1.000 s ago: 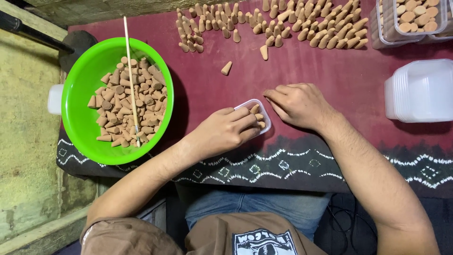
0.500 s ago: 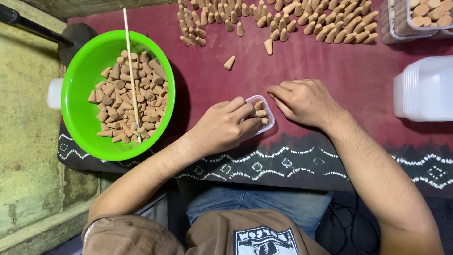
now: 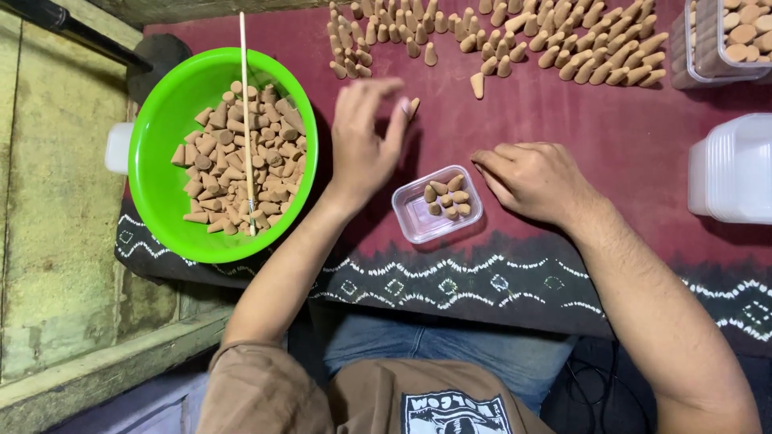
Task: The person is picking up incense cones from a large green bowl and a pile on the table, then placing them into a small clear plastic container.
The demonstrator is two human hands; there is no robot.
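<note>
- A stack of white, translucent plastic boxes stands at the right edge of the maroon cloth, square-cornered and plain
- Clear tubs at the top right corner hold tan cones packed on end; only part of them is in view
- A small clear rectangular tray lies on the cloth between the two hands, tilted a little, with a cluster of tan cones in its upper right half and its lower left half bare
- A bright green round bowl sits at the left, part over the table's edge, with a heap of the same brown cones inside and a thin pale stick laid across it from rim to rim
- A small white container peeks out just beside the bowl's left rim
- The left hand is raised above the cloth, blurred, fingers spread and loosely curved; a single cone is at its fingertips, but whether they grip it I cannot tell
- The right hand rests on the cloth just right of the tray, fingers curled under and pointing towards it, holding nothing visible
- Rows of loose cones lie across the top of the cloth, one apart below them
- A black and white patterned border edges the cloth nearest the person
</note>
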